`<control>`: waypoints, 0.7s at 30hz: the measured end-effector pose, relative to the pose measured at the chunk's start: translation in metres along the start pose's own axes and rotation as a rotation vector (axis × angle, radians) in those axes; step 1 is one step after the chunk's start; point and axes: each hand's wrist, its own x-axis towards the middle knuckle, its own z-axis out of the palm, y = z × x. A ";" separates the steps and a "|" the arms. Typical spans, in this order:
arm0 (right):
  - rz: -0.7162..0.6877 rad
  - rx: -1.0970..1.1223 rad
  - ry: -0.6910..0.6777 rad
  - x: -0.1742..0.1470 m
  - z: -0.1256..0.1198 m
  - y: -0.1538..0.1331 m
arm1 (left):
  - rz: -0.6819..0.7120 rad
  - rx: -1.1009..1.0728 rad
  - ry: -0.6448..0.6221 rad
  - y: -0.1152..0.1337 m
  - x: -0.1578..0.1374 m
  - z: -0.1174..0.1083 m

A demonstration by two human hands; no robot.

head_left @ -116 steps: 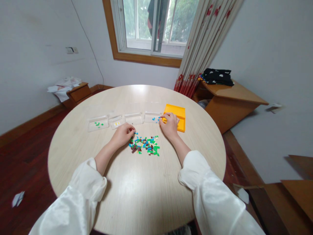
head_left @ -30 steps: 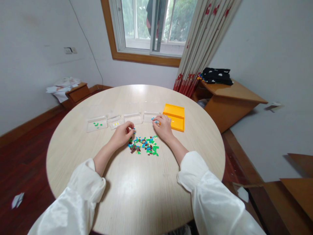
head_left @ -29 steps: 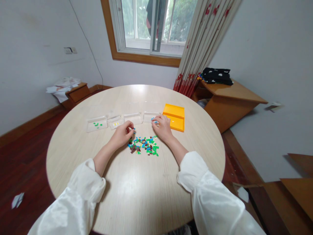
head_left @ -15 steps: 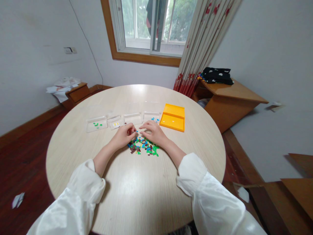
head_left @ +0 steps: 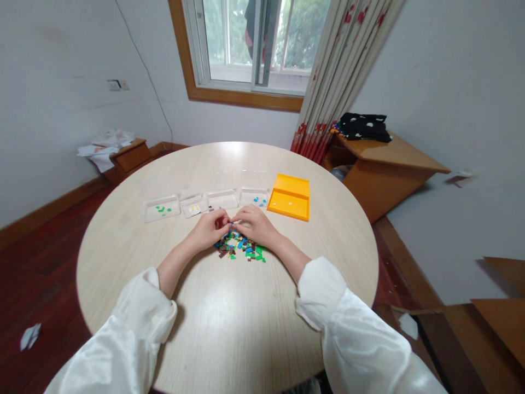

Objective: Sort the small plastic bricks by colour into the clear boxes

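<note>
A tiny blue building brick (head_left: 232, 222) shows where my fingertips meet. My left hand (head_left: 210, 229) pinches it from one side, and my right hand (head_left: 258, 225) closes on it from the other. Just below both hands lies a loose pile of small bricks (head_left: 250, 249) in green, brown, blue and some yellow; the hands hide its far part. Beyond them stand several clear plastic boxes: one with green bricks (head_left: 150, 218), a smaller one with yellow bricks (head_left: 199, 201), a middle one (head_left: 223, 192), and one with blue bricks (head_left: 246, 190).
An opened yellow case (head_left: 293, 185) with a few pale bits stands right of the boxes. All of this is on a round wooden table (head_left: 221, 328). A wooden cabinet (head_left: 394, 158) with black cloth stands at the back right, by a curtain (head_left: 332, 65).
My right hand has moved slightly left and down, closing the gap to my left hand. The fingertips of both hands now meet at the blue brick.
</note>
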 end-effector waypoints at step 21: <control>0.048 0.019 -0.007 0.001 -0.004 -0.005 | -0.002 -0.014 0.007 0.001 0.000 -0.001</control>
